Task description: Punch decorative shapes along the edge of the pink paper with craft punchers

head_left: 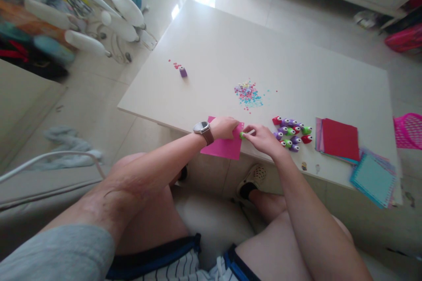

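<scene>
Pink sheet (226,148) at the near edge of the table (316,79), partly over the top and partly jutting past the edge toward the lap. Held from above by the left hand (225,128), closed on the paper near its far right corner. In the right hand (263,139), pinched between thumb and fingers, a small green punch (242,135), set against the sheet's right-hand edge. Too small and too covered to tell how deep in the slot the paper sits.

Likely step: punching along that right margin. For a clean cut, feed the edge in squarely, right to the stop, before squeezing. Press straight through with the thumb, without twisting. Brace the paper close to the punch with the left fingers, to prevent buckling at the unsupported part. Release fully before sliding along, to avoid a tear, and space the holes evenly.

Pointing: right edge toward the right hand, far edge toward the confetti heap (249,94), near edge toward the lap, all slightly slanted. Sides close to equal by eye; no sure long axis. For the green punch, working end seemingly leftward, toward the sheet; long axis hidden by the fingers, impossible to tell.
</scene>
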Tool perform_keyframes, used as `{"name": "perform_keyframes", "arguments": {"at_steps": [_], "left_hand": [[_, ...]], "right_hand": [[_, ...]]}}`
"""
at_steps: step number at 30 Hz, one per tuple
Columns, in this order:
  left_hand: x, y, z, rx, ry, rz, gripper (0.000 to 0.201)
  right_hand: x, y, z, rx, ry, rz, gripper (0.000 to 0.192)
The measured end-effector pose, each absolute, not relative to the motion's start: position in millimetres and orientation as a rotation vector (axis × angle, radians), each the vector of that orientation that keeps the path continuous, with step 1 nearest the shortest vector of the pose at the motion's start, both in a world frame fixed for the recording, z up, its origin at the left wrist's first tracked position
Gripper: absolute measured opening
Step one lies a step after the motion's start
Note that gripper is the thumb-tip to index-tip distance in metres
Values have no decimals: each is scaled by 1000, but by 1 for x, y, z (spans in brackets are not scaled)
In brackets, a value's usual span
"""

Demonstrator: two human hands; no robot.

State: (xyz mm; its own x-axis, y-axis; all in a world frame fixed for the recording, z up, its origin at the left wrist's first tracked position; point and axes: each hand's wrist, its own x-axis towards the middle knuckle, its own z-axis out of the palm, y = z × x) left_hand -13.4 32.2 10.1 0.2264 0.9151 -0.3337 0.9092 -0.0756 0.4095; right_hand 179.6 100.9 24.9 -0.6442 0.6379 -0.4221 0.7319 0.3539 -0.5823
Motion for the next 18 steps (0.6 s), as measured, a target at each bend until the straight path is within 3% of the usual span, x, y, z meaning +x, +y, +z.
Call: {"name": "perform_keyframes", "arguments": {"at_steps": [6, 13, 18], "left_hand": [[-13, 34, 12, 1979, 1648, -19, 32], [-9, 38, 22, 1896, 1669, -76, 64], [-6, 38, 20, 1887, 1717, -110, 63]], "right_hand": [[176, 99, 25, 1258, 2496, -1178, 9], [173, 104, 16, 1448, 2428, -1207, 13], [166, 113, 16, 1517, 2301, -1149, 21]]}}
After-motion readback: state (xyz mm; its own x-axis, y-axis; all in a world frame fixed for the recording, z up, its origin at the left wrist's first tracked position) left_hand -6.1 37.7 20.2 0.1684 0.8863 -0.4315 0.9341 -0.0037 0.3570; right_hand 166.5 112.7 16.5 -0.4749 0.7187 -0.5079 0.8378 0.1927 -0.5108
